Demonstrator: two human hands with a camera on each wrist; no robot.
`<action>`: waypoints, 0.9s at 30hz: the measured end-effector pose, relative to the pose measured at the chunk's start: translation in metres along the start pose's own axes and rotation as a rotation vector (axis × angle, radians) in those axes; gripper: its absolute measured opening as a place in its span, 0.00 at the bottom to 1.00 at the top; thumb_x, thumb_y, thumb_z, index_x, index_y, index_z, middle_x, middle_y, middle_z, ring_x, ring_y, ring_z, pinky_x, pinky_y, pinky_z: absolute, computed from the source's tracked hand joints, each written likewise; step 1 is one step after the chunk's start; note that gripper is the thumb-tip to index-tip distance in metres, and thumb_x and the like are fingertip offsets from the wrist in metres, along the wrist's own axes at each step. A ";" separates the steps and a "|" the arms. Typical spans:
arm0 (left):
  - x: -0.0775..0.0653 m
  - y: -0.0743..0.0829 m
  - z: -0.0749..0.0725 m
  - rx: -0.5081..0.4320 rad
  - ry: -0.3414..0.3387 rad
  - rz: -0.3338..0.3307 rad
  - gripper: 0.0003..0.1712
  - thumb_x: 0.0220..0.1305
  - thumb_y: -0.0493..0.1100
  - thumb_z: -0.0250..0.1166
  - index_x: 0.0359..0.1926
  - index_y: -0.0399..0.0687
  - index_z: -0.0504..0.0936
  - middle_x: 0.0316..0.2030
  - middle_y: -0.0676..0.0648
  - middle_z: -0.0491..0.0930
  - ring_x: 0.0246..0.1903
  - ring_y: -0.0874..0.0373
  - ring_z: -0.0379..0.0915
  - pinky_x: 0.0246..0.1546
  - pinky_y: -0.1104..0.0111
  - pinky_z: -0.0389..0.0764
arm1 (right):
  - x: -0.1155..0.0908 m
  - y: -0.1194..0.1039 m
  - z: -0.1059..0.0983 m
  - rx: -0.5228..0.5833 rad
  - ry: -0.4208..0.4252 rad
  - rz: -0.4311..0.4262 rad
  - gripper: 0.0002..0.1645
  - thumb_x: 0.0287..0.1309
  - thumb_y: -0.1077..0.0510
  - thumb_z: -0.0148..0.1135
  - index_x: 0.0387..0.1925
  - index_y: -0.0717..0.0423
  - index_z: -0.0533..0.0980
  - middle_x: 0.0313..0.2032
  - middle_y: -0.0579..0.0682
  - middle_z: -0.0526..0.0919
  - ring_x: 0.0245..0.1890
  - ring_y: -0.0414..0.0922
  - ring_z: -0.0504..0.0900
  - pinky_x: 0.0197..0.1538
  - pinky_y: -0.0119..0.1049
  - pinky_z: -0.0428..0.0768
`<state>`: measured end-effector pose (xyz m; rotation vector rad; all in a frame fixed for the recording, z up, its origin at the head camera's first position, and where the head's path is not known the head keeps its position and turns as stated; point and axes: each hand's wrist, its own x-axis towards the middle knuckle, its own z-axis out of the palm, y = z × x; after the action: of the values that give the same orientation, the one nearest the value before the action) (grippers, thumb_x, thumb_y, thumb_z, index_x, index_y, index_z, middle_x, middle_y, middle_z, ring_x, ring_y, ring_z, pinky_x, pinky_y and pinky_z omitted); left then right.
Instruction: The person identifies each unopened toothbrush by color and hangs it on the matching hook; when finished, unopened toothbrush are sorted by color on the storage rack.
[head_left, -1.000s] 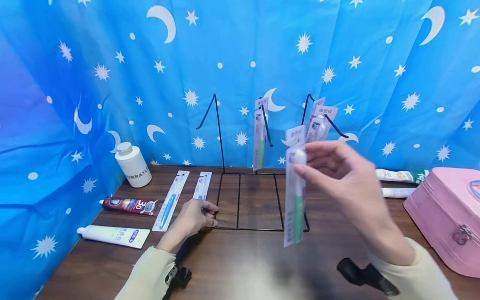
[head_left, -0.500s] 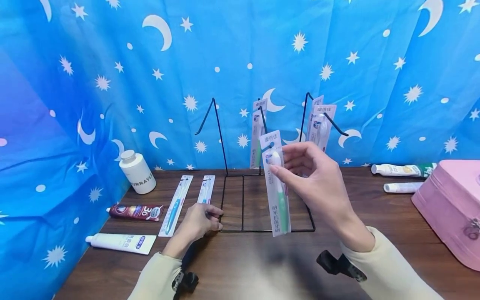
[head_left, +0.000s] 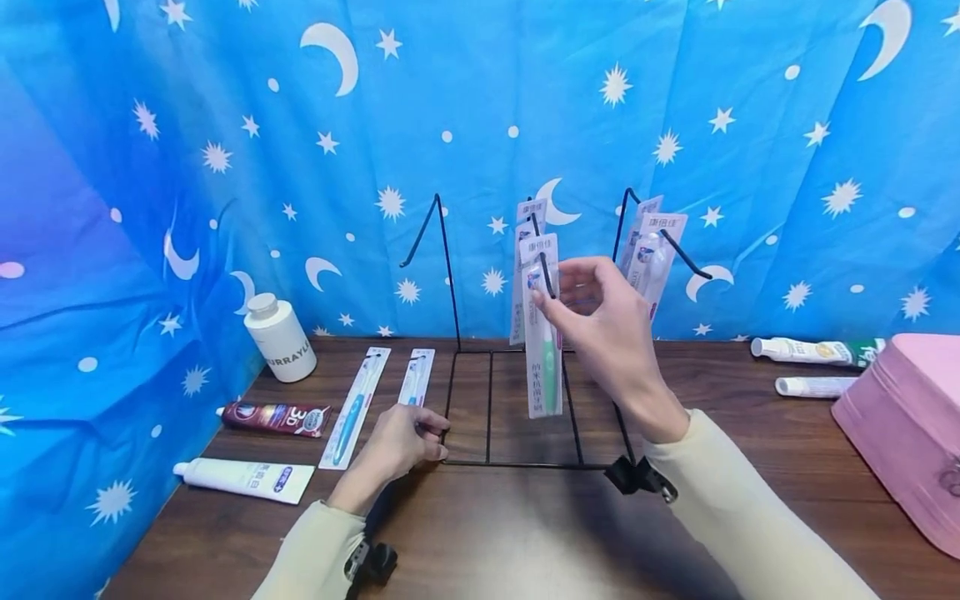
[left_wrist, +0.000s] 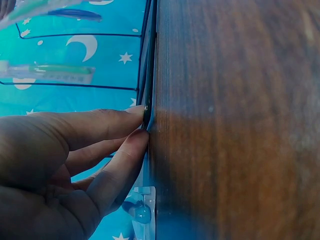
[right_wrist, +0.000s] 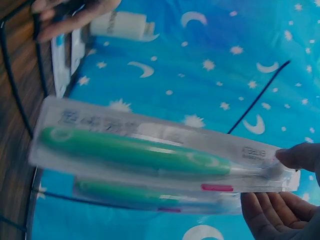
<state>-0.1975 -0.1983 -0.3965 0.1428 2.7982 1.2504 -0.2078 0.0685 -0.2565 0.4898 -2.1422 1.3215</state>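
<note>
My right hand (head_left: 613, 333) pinches a packaged green toothbrush (head_left: 549, 367) near the top of its card. The middle hook of the black wire rack (head_left: 489, 408) pokes out through the card's upper part. Behind it, another packaged green toothbrush (right_wrist: 115, 193) hangs on the same hook. With thumb and fingers, my left hand (head_left: 397, 446) grips the rack's base wire at the front left corner, seen close in the left wrist view. On the right hook hang packaged toothbrushes (head_left: 651, 262); the left hook (head_left: 422, 229) bears nothing.
Two packaged blue toothbrushes (head_left: 352, 412) lie left of the rack. Further left are a white bottle (head_left: 281, 342), a dark red tube (head_left: 273, 418) and a white tube (head_left: 247, 479). To the right lie two tubes (head_left: 813, 387) and a pink case (head_left: 900, 433). A blue curtain (head_left: 480, 100) hangs behind.
My right hand has carried the green toothbrush leftward and up to the middle hook, whose tip now shows in front of the card. The left hand has kept its grip on the rack.
</note>
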 end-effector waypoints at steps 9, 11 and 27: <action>0.001 0.001 -0.004 0.010 0.010 0.024 0.18 0.44 0.33 0.76 0.40 0.45 0.86 0.25 0.52 0.77 0.24 0.59 0.72 0.24 0.66 0.73 | 0.029 0.020 0.019 -0.087 0.091 -0.047 0.26 0.57 0.48 0.68 0.50 0.59 0.73 0.41 0.52 0.82 0.40 0.44 0.82 0.43 0.39 0.81; 0.001 0.001 -0.005 0.011 0.009 0.019 0.18 0.44 0.33 0.77 0.40 0.45 0.87 0.25 0.52 0.77 0.25 0.59 0.72 0.24 0.66 0.73 | 0.032 0.021 0.021 -0.085 0.098 -0.056 0.26 0.57 0.48 0.69 0.50 0.59 0.74 0.42 0.53 0.82 0.40 0.44 0.82 0.43 0.39 0.81; 0.003 0.005 -0.005 0.014 -0.017 -0.055 0.17 0.48 0.33 0.75 0.42 0.47 0.86 0.26 0.51 0.77 0.25 0.57 0.72 0.24 0.66 0.73 | 0.037 0.031 0.023 -0.093 0.099 -0.054 0.25 0.59 0.51 0.67 0.53 0.58 0.73 0.47 0.52 0.81 0.47 0.43 0.81 0.50 0.37 0.78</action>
<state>-0.2011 -0.1982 -0.3893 0.0766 2.7769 1.2123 -0.2607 0.0608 -0.2620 0.4329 -2.0834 1.1865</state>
